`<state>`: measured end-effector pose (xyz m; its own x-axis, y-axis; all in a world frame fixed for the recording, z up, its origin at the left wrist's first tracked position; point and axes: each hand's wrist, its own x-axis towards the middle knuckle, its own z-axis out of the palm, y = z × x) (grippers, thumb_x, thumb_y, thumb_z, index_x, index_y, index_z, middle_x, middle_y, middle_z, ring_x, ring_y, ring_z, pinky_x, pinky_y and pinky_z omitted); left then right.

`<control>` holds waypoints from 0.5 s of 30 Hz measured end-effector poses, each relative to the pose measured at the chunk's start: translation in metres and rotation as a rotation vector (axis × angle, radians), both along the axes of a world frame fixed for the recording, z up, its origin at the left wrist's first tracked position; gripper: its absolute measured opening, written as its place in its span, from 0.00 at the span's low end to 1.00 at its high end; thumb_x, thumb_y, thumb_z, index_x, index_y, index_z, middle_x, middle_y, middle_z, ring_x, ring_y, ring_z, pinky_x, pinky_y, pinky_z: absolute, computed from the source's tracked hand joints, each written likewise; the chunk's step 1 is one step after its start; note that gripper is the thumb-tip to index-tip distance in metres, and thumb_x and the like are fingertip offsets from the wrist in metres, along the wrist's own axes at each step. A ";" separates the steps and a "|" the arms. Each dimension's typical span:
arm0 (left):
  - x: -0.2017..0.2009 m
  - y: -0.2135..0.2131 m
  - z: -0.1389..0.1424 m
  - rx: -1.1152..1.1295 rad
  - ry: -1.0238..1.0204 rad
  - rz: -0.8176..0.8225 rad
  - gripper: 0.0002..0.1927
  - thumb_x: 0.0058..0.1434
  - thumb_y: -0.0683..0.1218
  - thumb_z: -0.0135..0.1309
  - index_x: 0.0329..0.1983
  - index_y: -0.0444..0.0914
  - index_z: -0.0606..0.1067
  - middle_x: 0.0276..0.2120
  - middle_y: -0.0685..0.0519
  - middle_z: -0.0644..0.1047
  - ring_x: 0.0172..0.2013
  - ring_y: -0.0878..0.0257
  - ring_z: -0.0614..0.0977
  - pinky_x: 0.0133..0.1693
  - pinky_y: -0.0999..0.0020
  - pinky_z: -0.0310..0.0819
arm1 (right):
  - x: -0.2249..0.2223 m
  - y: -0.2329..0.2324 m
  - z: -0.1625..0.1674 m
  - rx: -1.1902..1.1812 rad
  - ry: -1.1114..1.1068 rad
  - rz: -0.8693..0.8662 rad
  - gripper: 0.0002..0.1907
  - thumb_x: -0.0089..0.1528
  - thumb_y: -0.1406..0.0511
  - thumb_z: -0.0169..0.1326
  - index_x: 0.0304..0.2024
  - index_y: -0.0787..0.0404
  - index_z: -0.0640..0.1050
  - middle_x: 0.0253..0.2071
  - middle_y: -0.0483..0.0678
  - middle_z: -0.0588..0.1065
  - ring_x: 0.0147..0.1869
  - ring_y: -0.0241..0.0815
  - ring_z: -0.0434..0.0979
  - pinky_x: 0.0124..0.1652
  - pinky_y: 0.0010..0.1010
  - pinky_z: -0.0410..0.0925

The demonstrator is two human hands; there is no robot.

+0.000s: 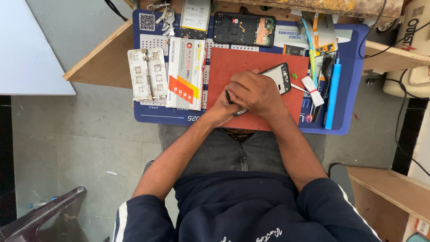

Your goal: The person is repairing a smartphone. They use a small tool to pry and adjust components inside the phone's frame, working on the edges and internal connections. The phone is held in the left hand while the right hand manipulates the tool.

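A black phone frame [281, 76] lies on a red work mat [233, 62] in the middle of the bench. My right hand [257, 92] rests over its near end, fingers curled. My left hand [222, 110] sits just left of it and grips a thin metal tool [239, 112] that pokes out between both hands. The part of the phone under my hands is hidden. A white-tipped stick [298, 87] lies beside the phone's right edge.
A blue mat [345, 89] covers the wooden bench. On it: an opened phone [243, 28] at the back, a white and orange box [185, 74], a metal plate [146, 74] at left, a blue pen tool [333, 96], keys [165, 20]. Cables hang at right.
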<state>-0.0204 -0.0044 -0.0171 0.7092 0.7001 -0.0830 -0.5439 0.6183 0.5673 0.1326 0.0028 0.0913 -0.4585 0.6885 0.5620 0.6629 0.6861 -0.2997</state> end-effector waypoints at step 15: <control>0.001 0.001 0.004 -0.023 0.058 -0.004 0.27 0.61 0.26 0.50 0.59 0.40 0.66 0.51 0.53 0.73 0.55 0.63 0.78 0.56 0.62 0.77 | -0.002 0.003 0.002 -0.076 0.052 -0.001 0.09 0.56 0.69 0.64 0.37 0.61 0.77 0.41 0.47 0.74 0.45 0.46 0.79 0.38 0.35 0.72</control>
<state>-0.0189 -0.0033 -0.0130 0.7057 0.6944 -0.1405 -0.5077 0.6340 0.5833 0.1311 0.0059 0.0932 -0.4293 0.7306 0.5309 0.6461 0.6592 -0.3847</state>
